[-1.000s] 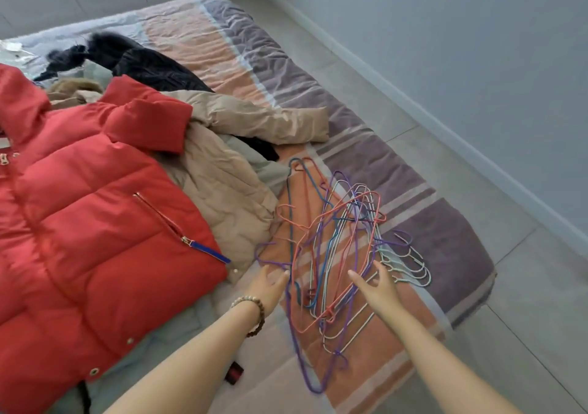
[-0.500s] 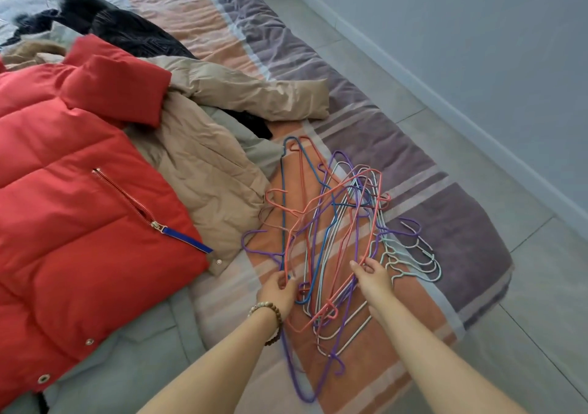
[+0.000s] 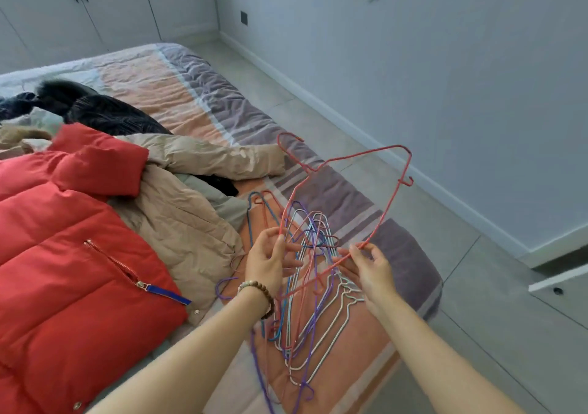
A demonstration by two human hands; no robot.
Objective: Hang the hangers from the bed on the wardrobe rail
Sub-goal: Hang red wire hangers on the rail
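Our left hand [image 3: 265, 260] and right hand [image 3: 372, 267] each pinch one red hanger [image 3: 388, 202], holding it just above the tangled pile [image 3: 305, 318] on the bed [image 3: 197, 101], beside the coats [image 3: 79, 238].

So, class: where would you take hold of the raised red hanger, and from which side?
Probably the neck of the red hanger, just under the hook, from above: that end is raised off the pile, and a grip there leaves the hook free.
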